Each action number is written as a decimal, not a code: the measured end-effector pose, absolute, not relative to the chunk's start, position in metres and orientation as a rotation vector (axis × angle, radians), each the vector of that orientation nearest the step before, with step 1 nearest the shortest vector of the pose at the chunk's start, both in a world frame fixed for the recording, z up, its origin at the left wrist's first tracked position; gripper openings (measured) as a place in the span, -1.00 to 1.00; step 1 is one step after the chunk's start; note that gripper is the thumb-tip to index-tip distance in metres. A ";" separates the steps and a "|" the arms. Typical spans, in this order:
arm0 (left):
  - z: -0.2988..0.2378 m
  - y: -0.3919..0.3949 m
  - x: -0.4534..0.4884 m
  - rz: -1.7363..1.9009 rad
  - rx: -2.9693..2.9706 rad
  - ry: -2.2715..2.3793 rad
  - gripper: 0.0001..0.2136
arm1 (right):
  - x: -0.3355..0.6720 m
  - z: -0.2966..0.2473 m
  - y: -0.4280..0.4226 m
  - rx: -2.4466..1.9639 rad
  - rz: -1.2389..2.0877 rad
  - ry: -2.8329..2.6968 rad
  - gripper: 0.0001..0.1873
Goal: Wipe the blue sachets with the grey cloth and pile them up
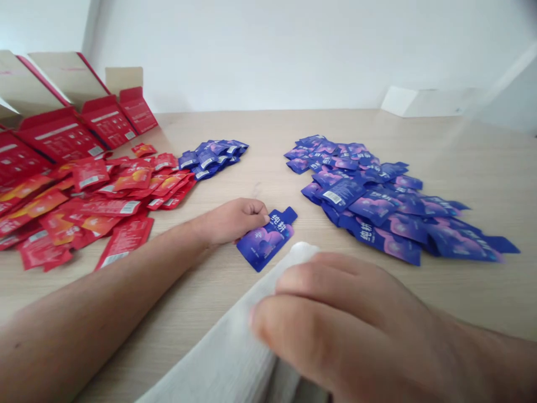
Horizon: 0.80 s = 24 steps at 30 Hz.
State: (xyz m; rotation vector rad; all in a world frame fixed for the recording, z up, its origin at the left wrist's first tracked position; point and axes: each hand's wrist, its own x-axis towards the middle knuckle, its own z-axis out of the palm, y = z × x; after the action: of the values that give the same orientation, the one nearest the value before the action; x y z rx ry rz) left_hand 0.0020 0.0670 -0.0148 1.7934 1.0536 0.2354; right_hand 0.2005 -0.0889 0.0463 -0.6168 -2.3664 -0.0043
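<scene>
Pale wood table (268, 126) by a white wall (268, 50).
Left hand (229, 221) curled, touching a blue sachet (266, 240); right hand (335, 319) half closed on a white cloth (226, 336).

The blue sachet (265, 239) is glossy foil, the tabletop (461, 151) matt wood-grain.

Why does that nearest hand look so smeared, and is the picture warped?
In the head view, the right hand is blurred, looming near the lens; the pale wooden tabletop bows at its far edge, a wide-angle effect; light is soft.
</scene>
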 end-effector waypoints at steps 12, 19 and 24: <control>-0.011 0.063 0.006 0.258 1.775 1.047 -0.78 | 0.223 -0.023 -0.007 -0.940 -0.024 -2.477 -0.77; -0.009 0.060 0.004 0.268 1.778 1.057 -0.79 | 0.218 -0.028 -0.008 -0.978 0.102 -2.442 -0.69; -0.008 0.060 0.001 0.297 1.809 1.029 -0.78 | 0.211 -0.025 -0.014 -0.827 0.142 -2.489 -0.73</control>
State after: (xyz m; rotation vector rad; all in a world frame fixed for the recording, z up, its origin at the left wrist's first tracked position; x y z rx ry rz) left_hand 0.0009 0.0597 -0.0080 1.8094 1.0285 0.2974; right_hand 0.2112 -0.0136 -0.0249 -0.8270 -2.4890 0.1423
